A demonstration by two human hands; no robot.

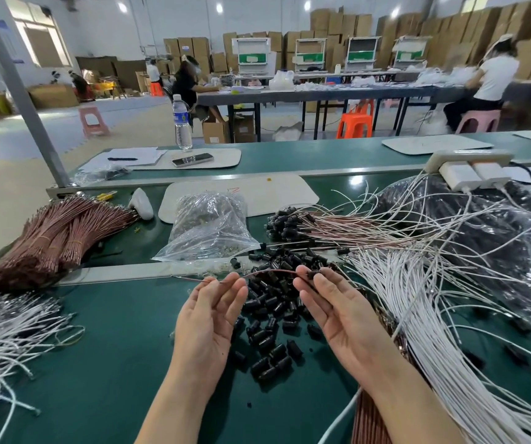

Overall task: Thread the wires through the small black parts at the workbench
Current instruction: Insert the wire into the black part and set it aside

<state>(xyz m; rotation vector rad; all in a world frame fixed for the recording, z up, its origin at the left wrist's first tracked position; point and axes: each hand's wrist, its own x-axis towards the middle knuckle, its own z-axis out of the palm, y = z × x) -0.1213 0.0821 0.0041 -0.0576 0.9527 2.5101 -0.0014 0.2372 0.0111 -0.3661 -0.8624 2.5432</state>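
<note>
Head view: left hand (212,312) pinches a brown wire (270,271) toward nine o'clock; right hand (337,310) pinches the black part (312,274) at its three-o'clock end.

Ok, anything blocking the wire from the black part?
Nothing visible: the brown wire runs from the left hand straight to the black part pinched in the right hand.

Your green counter (113,363) carries loose black parts (265,336), white wires (418,315), brown wire bundles (55,238) and a clear bag (209,232).
</note>
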